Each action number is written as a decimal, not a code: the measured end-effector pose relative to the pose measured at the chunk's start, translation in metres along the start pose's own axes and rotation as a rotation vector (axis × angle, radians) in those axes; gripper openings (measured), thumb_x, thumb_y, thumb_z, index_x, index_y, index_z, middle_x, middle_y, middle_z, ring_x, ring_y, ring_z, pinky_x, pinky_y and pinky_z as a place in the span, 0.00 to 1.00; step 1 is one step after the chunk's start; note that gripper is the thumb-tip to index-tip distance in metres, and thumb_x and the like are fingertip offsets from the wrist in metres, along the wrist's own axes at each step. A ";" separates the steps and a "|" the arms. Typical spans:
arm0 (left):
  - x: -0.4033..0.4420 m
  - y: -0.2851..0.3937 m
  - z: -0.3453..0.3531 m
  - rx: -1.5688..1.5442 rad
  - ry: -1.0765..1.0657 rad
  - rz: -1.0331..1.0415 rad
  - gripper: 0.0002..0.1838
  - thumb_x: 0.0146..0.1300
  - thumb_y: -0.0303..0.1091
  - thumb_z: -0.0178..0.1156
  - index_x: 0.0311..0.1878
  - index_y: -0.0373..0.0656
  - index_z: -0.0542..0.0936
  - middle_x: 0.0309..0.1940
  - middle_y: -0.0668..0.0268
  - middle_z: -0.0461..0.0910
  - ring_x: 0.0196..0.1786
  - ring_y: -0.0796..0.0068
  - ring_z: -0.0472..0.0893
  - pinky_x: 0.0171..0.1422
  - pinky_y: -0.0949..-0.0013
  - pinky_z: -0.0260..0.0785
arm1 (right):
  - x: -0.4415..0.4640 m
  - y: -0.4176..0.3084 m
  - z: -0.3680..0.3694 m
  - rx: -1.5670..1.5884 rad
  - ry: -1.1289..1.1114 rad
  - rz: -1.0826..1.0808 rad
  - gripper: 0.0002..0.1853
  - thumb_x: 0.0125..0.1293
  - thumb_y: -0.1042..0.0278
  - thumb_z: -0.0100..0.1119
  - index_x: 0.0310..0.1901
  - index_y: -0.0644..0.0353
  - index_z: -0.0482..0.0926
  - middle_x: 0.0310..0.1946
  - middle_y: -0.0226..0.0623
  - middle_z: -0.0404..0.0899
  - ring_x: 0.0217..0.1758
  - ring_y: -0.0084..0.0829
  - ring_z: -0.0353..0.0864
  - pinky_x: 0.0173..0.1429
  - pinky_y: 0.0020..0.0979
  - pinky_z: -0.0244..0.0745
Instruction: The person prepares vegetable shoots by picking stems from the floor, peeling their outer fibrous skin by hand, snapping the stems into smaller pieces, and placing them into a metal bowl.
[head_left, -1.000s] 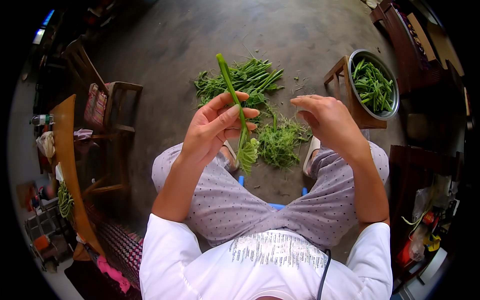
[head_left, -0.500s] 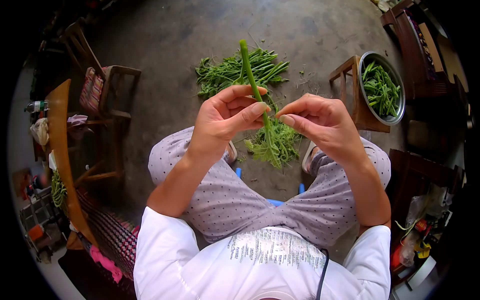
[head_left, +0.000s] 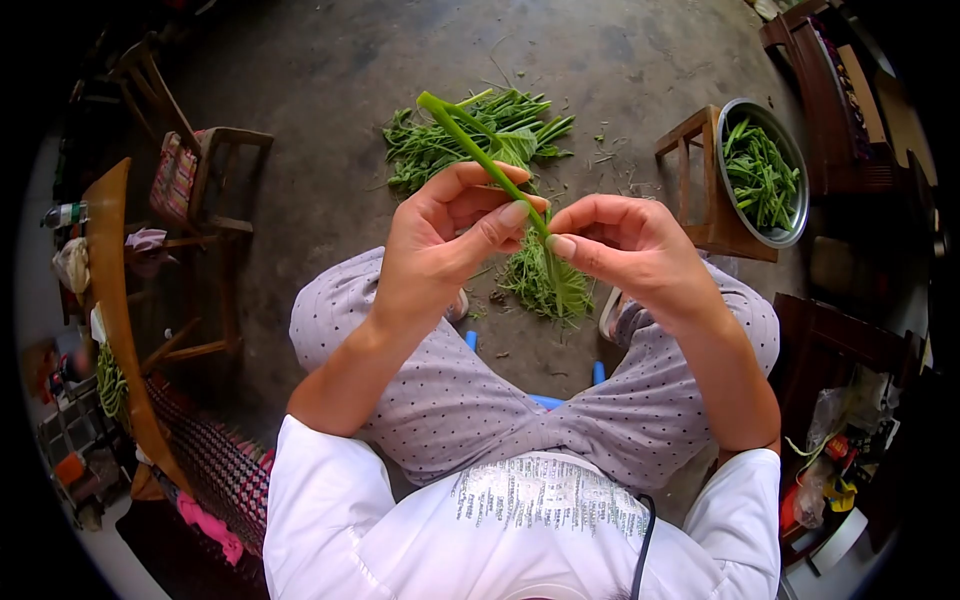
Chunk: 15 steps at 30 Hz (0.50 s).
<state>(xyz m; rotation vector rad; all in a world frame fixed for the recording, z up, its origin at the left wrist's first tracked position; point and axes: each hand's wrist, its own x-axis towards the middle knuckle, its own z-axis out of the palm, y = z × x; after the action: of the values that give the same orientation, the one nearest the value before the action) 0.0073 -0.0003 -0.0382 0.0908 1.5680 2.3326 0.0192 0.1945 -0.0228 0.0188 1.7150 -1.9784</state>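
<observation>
Clamped in the grip of the left hand [head_left: 425, 250], the green stalk [head_left: 455, 125] slants above floor trimmings [head_left: 528, 278], seemingly steadied for the right hand [head_left: 655, 255], whose thumb and forefinger pinch it lower down.

Soft, diffuse daylight is washing over the middle here, brightest on the white cotton T-shirt [head_left: 400, 535], while the smooth grey concrete floor [head_left: 430, 45] picks up a dull sheen and the round silver metal basin [head_left: 780, 240] glints along its rim. The long green plant stalk [head_left: 473, 148] is reading crisp at the centre, but the small dark print [head_left: 550, 495] smears into illegible marks. Out at the sides it's dimmer and softer, the brown wooden tabletop [head_left: 106, 240] bowing with fisheye distortion and the corners falling to black.
</observation>
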 end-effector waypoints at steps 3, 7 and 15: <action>-0.004 0.005 -0.004 0.401 0.039 0.016 0.08 0.60 0.30 0.65 0.39 0.38 0.79 0.35 0.66 0.82 0.36 0.82 0.79 0.33 0.79 0.71 | -0.003 -0.006 0.002 -0.199 0.087 -0.088 0.08 0.60 0.71 0.62 0.37 0.67 0.80 0.27 0.25 0.78 0.29 0.13 0.71 0.33 0.18 0.68; -0.009 0.004 -0.002 0.925 0.074 0.604 0.11 0.50 0.26 0.69 0.38 0.44 0.81 0.31 0.68 0.81 0.27 0.78 0.72 0.26 0.76 0.63 | -0.006 -0.007 0.003 -0.422 0.199 -0.245 0.07 0.57 0.73 0.62 0.36 0.66 0.80 0.26 0.28 0.79 0.27 0.15 0.71 0.32 0.19 0.68; 0.003 0.002 0.003 1.250 0.012 0.886 0.14 0.48 0.23 0.67 0.41 0.44 0.83 0.35 0.69 0.82 0.35 0.71 0.76 0.37 0.72 0.68 | -0.011 -0.013 0.006 -0.628 0.294 -0.412 0.07 0.54 0.74 0.63 0.34 0.64 0.79 0.27 0.34 0.79 0.25 0.21 0.71 0.31 0.23 0.68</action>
<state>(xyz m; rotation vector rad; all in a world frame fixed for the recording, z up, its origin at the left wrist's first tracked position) 0.0044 0.0026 -0.0352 1.2301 3.1421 1.2767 0.0257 0.1941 -0.0062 -0.2979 2.6444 -1.6578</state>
